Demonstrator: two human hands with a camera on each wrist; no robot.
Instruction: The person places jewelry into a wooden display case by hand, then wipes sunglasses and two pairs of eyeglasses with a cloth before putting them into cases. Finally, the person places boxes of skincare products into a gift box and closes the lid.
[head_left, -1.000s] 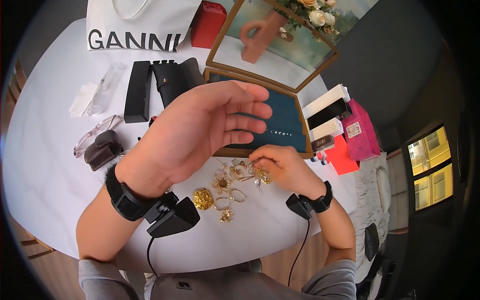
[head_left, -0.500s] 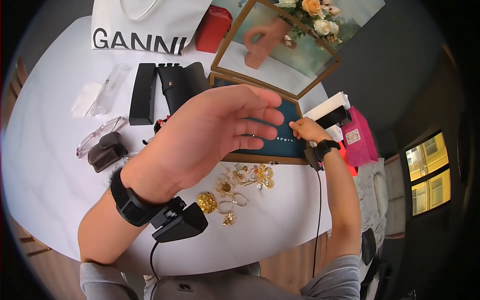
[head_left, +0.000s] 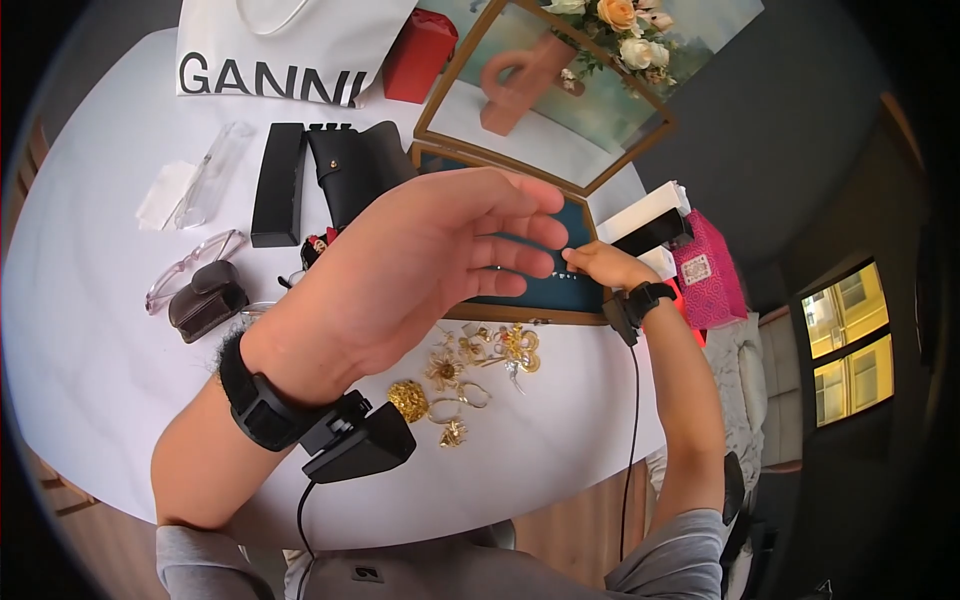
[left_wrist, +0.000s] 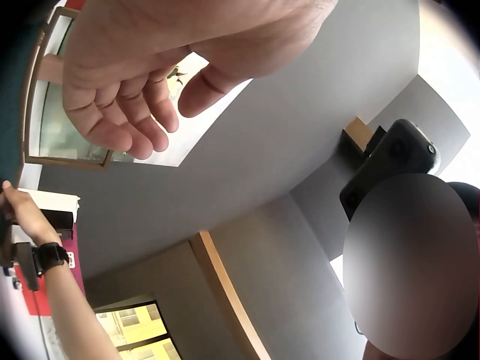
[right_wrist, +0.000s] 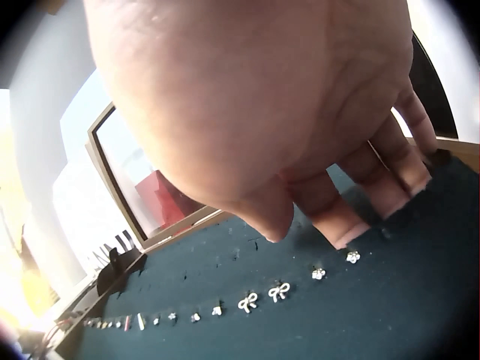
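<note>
My left hand (head_left: 420, 250) is raised palm-up over the table, its fingers loosely bent and nothing in it. Beyond it lies a wooden jewellery box (head_left: 560, 318) with a dark teal lining (right_wrist: 225, 270), its glass lid (head_left: 600, 110) standing up. My right hand (head_left: 612, 264) reaches over the box's right side. In the right wrist view its fingers extend down to the lining, with a gap between thumb and forefinger and no object showing there. Small earrings, including a bow-shaped earring (right_wrist: 279, 292) and a flower-shaped earring (right_wrist: 352, 256), sit in a row below those fingers.
Gold jewellery (head_left: 445, 368) is spread on the table in front of the box. To the left are glasses (head_left: 190, 270), a brown case (head_left: 208, 300) and a long black box (head_left: 278, 185). A pink patterned box (head_left: 710, 268) stands at right, a white bag (head_left: 280, 60) behind.
My right hand has left the gold jewellery and moved up and right over the jewellery box, then slightly left. My left hand stays raised, shifted slightly right.
</note>
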